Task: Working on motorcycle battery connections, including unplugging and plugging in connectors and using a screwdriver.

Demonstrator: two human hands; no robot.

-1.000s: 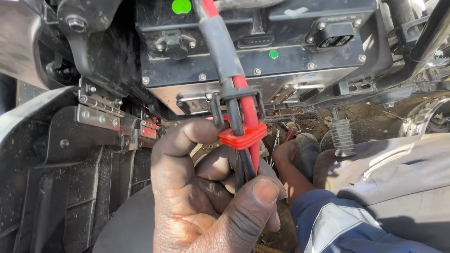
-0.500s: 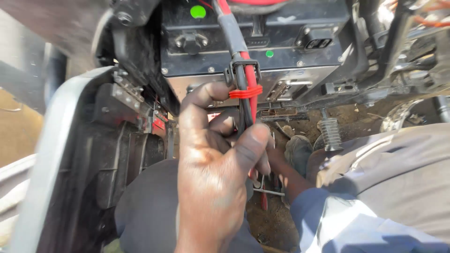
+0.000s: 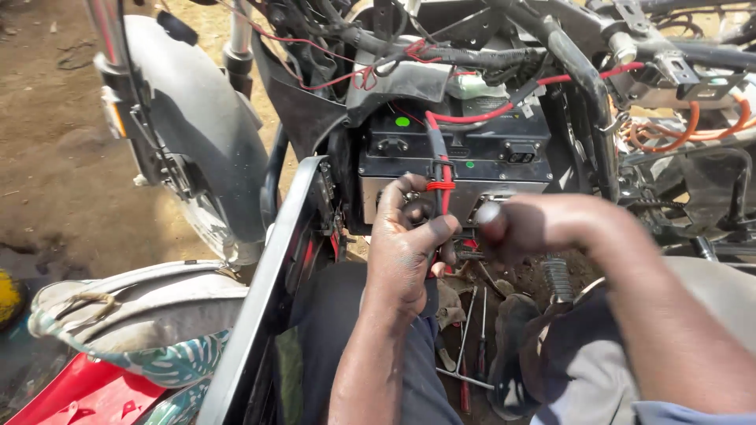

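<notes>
Head view, looking down into a stripped motorbike. Left hand [image 3: 405, 244] at centre, fingers curled narrow around a bundle of red and black cables [image 3: 438, 206] — thumb at 9 o'clock of the bundle, fingertips [image 3: 442, 227] pressed in from 3 o'clock. Red tie [image 3: 441, 186] wrapped around the cables just at 12 o'clock of that grip. Cables running up to a black box [image 3: 465, 145] with a green dot, at 12 o'clock of the hand, mounted inside the frame. Right hand [image 3: 535, 224] at 3 o'clock of the left, closed into a loose fist near the cables, forearm crossing out toward 5 o'clock; cannot tell whether anything sits inside the fist, and no contact with the bundle visible. Grey side panel [image 3: 272, 275] slanting from 7 o'clock up to the box, just beside the left wrist. Front wheel and grey mudguard [image 3: 201, 126] at 10 o'clock, on bare dirt. Orange cables [image 3: 685, 130] at 2 o'clock, well apart from both hands. Screwdrivers [image 3: 472, 346] lying on the ground at 6 o'clock, between the knees — red handle partly hidden. Footpeg spring [image 3: 557, 277] below the right hand. Leaf-patterned bag [image 3: 169, 364] and a red panel [image 3: 87, 393] at 8 o'clock.
</notes>
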